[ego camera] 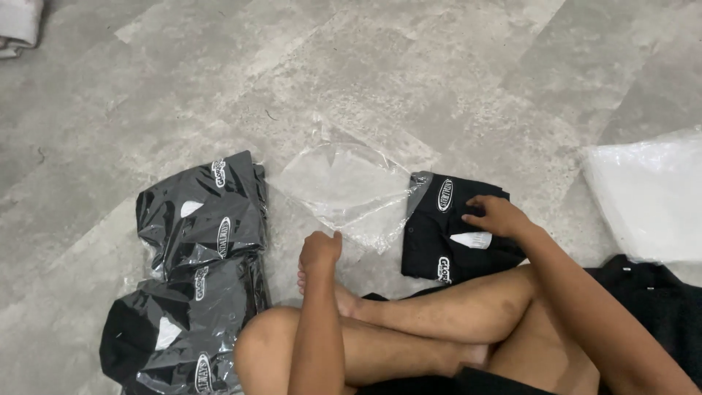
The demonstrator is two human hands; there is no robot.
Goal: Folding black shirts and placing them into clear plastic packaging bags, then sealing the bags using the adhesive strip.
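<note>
At about 8 o'clock from the middle of the view there are two bagged black garments. The nearer bagged garment [179, 333] lies at the bottom left, and the second bagged garment [203, 216] lies just above it and overlaps it a little. Both are folded, inside shiny clear plastic, and each shows white oval labels.

In the middle lies an empty clear plastic bag [344, 190], flat and wrinkled on the grey tiled floor [439, 73]. The left hand [320, 252] is at 6 o'clock from this bag. Its fingers are closed together and pinch the near edge of the bag.

At 3 o'clock from the bag lies a folded black shirt [446, 230] without a cover, with a grey collar and oval labels. Its left edge is just beside the mouth of the bag, perhaps touching it. The right hand [497, 216] rests on top of the shirt with the fingers spread flat; it presses on the shirt and does not grasp it.

The crossed bare legs [409, 329] of the person fill the bottom centre. At the far right, at 3 o'clock, there is a stack of clear plastic bags [647, 194], and below it more black cloth [658, 307].
</note>
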